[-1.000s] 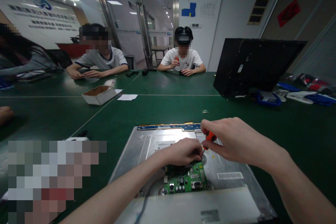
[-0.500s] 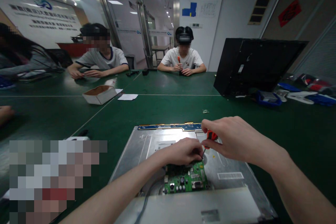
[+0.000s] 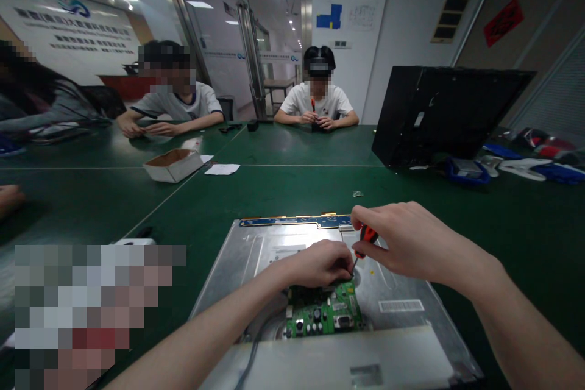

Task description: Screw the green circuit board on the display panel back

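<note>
My right hand (image 3: pixel 393 237) is closed on the orange-and-black handle of a screwdriver (image 3: pixel 367 239). The shaft slants down to the top right corner of a green circuit board (image 3: pixel 320 311). My left hand (image 3: pixel 322 263) lies over the board's upper edge, fingers curled in close by the screwdriver's tip. Whatever those fingers pinch is hidden, and so is the spot that the tip meets. The board sits on the silver metal back of a flat display panel (image 3: pixel 406 332), which has a blue strip board (image 3: pixel 292 221) along its far edge.
A grey cable (image 3: pixel 254 350) runs from the board toward me. Ahead on the green table are a white open box (image 3: pixel 171 166), paper (image 3: pixel 222 169) and a small plastic bag (image 3: pixel 358 194). A black monitor casing (image 3: pixel 443 116) stands back right. Several people sit around the table.
The screwdriver handle has turned a little in my right hand. My left hand keeps its place on the board. Across the table, a person's hands and orange screwdriver have shifted slightly.
</note>
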`<action>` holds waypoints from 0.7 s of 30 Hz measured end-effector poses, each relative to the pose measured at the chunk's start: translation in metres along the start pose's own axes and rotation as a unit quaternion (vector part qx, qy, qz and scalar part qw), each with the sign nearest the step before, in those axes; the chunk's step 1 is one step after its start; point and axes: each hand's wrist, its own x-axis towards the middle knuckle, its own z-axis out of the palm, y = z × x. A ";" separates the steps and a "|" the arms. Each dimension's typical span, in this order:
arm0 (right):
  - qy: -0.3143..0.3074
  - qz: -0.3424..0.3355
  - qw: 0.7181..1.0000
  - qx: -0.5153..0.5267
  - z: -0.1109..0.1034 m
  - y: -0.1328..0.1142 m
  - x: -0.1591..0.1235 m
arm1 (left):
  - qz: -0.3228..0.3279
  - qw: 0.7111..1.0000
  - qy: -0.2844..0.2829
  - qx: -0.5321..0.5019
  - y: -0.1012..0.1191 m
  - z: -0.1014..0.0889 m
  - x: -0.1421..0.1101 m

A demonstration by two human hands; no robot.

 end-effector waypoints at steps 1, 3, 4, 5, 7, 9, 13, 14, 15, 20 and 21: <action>0.001 0.000 1.000 -0.004 0.000 0.001 0.000 | 0.000 1.000 -0.001 0.001 0.000 0.000 0.000; 0.003 0.001 1.000 -0.011 0.001 0.001 0.001 | 0.002 1.000 -0.002 0.004 0.000 0.000 0.000; 0.003 0.003 1.000 -0.014 0.001 0.001 0.001 | 0.003 1.000 -0.002 0.005 0.000 0.000 0.000; 0.002 0.005 1.000 -0.016 0.000 0.001 0.001 | 0.003 1.000 -0.002 0.007 0.000 0.000 0.000; -0.004 0.009 1.000 -0.011 -0.001 0.000 0.000 | 0.004 1.000 0.000 0.010 0.000 0.000 -0.001; -0.013 0.002 1.000 0.013 -0.004 -0.002 -0.001 | 0.004 1.000 0.003 0.014 0.000 0.001 -0.001; -0.026 -0.026 0.998 0.058 -0.008 -0.004 -0.003 | 0.005 1.000 0.006 0.022 0.000 0.001 0.000; -0.027 -0.028 0.997 0.060 -0.008 -0.004 -0.004 | 0.006 1.000 0.005 0.023 0.000 0.001 0.000; -0.028 -0.027 0.997 0.059 -0.008 -0.004 -0.004 | 0.007 1.000 0.004 0.024 0.000 0.000 0.000; -0.020 -0.007 0.999 0.033 -0.006 -0.002 -0.003 | 0.004 1.000 0.003 0.028 0.001 -0.001 -0.001; -0.018 -0.008 0.999 0.033 -0.005 -0.002 -0.003 | 0.003 1.000 0.003 0.029 0.001 -0.001 -0.002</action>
